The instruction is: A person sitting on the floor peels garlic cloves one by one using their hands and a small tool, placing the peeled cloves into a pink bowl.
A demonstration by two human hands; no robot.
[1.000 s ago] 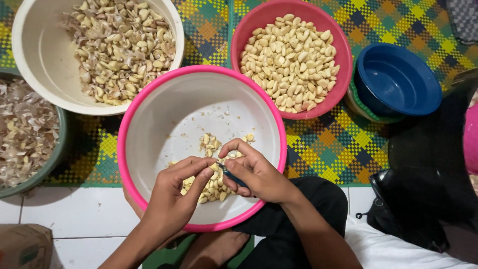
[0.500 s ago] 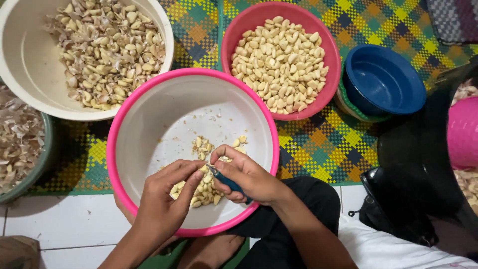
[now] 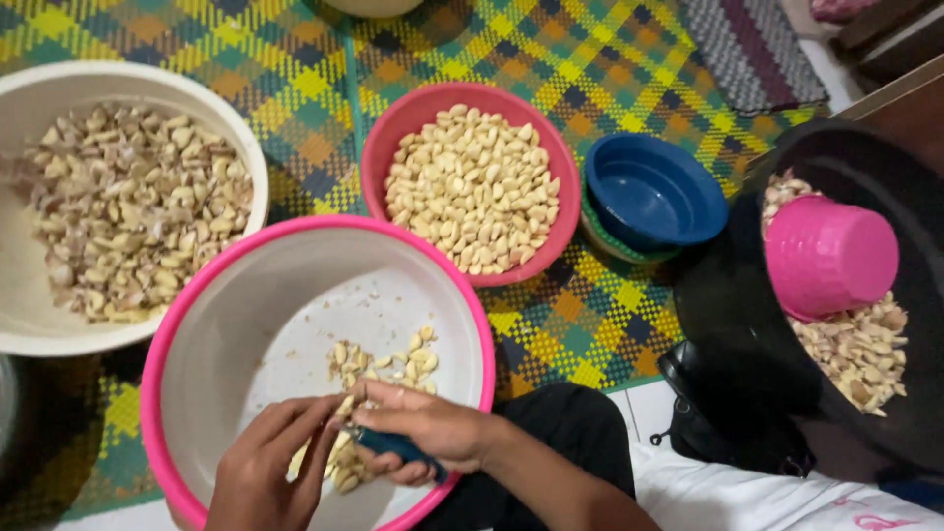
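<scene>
Blue-handled knife [image 3: 398, 447] | right hand [image 3: 433, 433] grips | handle runs lower-right, blade end up-left

We see a mat [image 3: 295, 79] woven in a plaid of green, yellow, orange and blue. On it, a big basin [image 3: 197, 324] is white inside with a pink rim; a cream bowl [image 3: 20, 226] holds beige and purplish cloves [image 3: 128, 206]. A pink bowl [image 3: 379, 157] holds pale yellow peeled cloves [image 3: 472, 187]. A bowl [image 3: 654, 192] is dark blue. A bright pink cup [image 3: 831, 256] sits in a black tub [image 3: 728, 324]. The knife handle [image 3: 398, 447] is blue.
</scene>
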